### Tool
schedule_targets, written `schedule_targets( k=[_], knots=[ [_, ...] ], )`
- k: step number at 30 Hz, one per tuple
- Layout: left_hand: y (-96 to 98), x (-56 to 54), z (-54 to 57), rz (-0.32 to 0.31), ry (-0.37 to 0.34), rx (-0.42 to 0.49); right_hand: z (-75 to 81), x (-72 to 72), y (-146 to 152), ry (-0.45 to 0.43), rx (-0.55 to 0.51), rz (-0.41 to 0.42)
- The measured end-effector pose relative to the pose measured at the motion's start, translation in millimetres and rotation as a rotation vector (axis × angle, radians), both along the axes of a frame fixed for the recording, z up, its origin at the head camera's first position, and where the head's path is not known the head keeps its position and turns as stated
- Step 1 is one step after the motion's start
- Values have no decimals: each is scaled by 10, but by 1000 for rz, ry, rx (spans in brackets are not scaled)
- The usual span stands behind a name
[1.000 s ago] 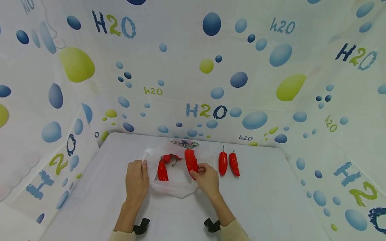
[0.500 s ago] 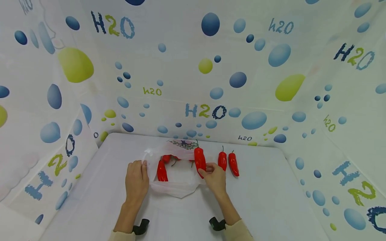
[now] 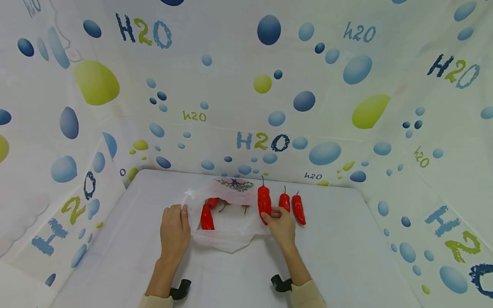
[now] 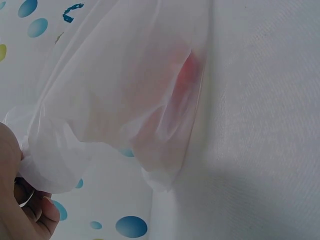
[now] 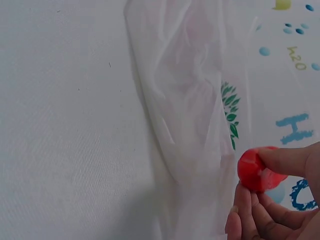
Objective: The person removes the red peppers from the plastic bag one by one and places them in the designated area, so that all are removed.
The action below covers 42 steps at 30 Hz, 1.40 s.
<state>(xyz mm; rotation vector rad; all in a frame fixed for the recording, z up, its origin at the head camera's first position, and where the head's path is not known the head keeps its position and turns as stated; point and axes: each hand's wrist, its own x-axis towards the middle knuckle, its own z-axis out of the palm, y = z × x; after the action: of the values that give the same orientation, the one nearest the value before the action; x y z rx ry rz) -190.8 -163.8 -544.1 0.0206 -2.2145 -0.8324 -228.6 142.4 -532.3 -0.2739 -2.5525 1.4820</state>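
My left hand (image 3: 175, 231) grips the left edge of a thin white plastic bag (image 3: 227, 240), whose mouth gapes. Inside lie several red peppers (image 3: 207, 217), partly covered by the bag's upper layer. With thumb and fingers, my right hand (image 3: 282, 224) pinches the lower end of another red pepper (image 3: 263, 199), held upright, stem up, at the bag's right edge. In the right wrist view the rounded end of that pepper (image 5: 255, 170) shows between thumb and fingers. The left wrist view has the bag (image 4: 120, 75) hanging from the left fingers, a red shape dim through it.
Two more red peppers lie on the white table to the right; the nearer one (image 3: 284, 201) is partly behind my right hand, the other pepper (image 3: 298, 209) beside it. A white backdrop (image 3: 231, 85) with bubbles and H2O lettering rises behind the table (image 3: 346, 256).
My right hand has moved right with its pepper, from over the bag's mouth to the bag's right edge, and the pepper stands straighter. The left hand keeps its place on the bag.
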Motion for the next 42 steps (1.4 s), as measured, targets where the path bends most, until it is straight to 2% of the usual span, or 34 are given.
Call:
schedule_targets(
  k=[7, 20, 29, 42],
  knots=[
    [3, 8, 7, 1, -1, 1, -21, -51, 112, 34, 5, -51],
    [-2, 17, 16, 10, -46, 4, -94, -86, 284, 2, -3, -79],
    [6, 25, 24, 13, -57, 8, -146, -120, 392, -11, 42, -120],
    [14, 28, 29, 0, -54, 11, -259, -141, 460, 11, 81, -116]
  ],
)
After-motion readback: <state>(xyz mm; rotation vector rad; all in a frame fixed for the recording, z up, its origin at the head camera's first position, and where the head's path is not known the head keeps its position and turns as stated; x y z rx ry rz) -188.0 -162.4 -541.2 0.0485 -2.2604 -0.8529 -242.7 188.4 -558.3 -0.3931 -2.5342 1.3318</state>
